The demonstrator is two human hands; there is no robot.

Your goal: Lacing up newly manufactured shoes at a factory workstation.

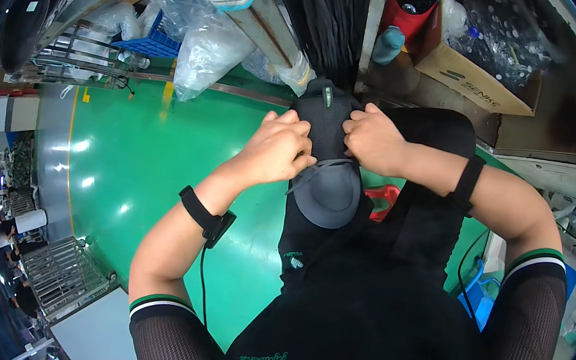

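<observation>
At the bottom of the frame the person's dark top fills the view, with mesh sleeves edged in green and white at either side; from there both forearms rise toward the middle, each with a black strap [206,217] round it (the left one trails a thin cable down toward the body, so it looks like a worn device rather than a watch). Just above centre the left hand [278,151] and the right hand [373,141] meet on a black fabric piece [326,116], a knitted thing like a shoe upper, held up close to the chest, probably so that the eyes can follow the fine work; the left fingers [299,145] are curled tight, pinching the fabric's left edge, and the right fingers are folded together on its upper right edge, so the piece is stretched between the two grips. Below the hands a rounded grey form [329,194] sits inside or under the fabric, seemingly what the fabric is being pulled over; I cannot tell whether they are fully joined. Behind lies the green floor [132,161], glossy with lamp reflections. Farther, toward the top, a bundle of black pieces [326,12] hangs within easy reach; clear plastic bags [207,48] hang upper left beside a blue crate [150,43]; a cardboard box [474,70] of plastic-wrapped goods stands upper right, near a red bin [407,15].
</observation>
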